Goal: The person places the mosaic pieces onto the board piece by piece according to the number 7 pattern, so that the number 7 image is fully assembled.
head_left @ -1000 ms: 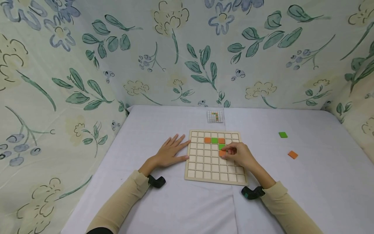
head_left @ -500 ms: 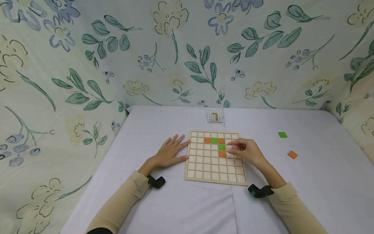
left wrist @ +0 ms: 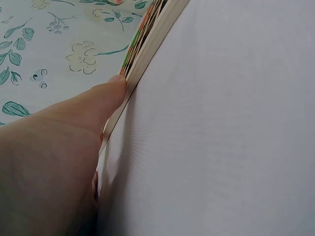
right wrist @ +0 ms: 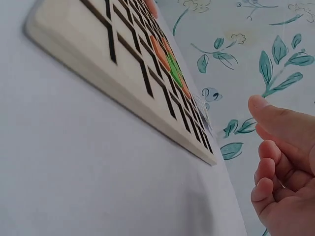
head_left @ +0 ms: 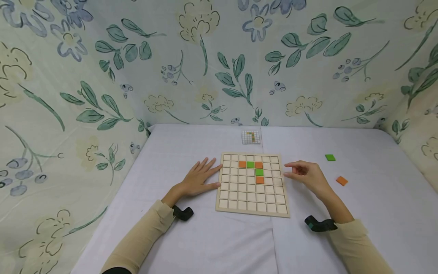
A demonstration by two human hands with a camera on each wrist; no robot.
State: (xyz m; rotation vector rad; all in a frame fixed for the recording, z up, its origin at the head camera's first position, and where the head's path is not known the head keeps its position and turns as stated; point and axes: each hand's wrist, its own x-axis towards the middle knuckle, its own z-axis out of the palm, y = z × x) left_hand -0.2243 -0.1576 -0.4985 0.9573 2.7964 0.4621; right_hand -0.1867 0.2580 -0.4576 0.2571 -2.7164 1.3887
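Observation:
A square wooden grid board (head_left: 236, 190) lies on the white cloth, with orange and green tiles set in its cells. Three of them form a row near the top, ending in an orange tile (head_left: 258, 165); below that one come a green tile (head_left: 259, 172) and another orange tile (head_left: 260, 180). My left hand (head_left: 198, 179) lies flat with fingers spread, its thumb and a fingertip at the board's left edge. Just off the right edge hovers my right hand (head_left: 306, 176), holding nothing, thumb and forefinger apart and the other fingers curled, as the right wrist view shows.
Behind the board lies a small printed card (head_left: 251, 137) with a coloured grid pattern. To the right of my right hand are a loose green tile (head_left: 330, 157) and a loose orange tile (head_left: 341, 180). Floral fabric (head_left: 205, 76) hangs at the back and sides.
My right hand has drawn away from the lower orange tile and moved right, off the board. The tiles stay in their cells, and my left hand has kept its place.

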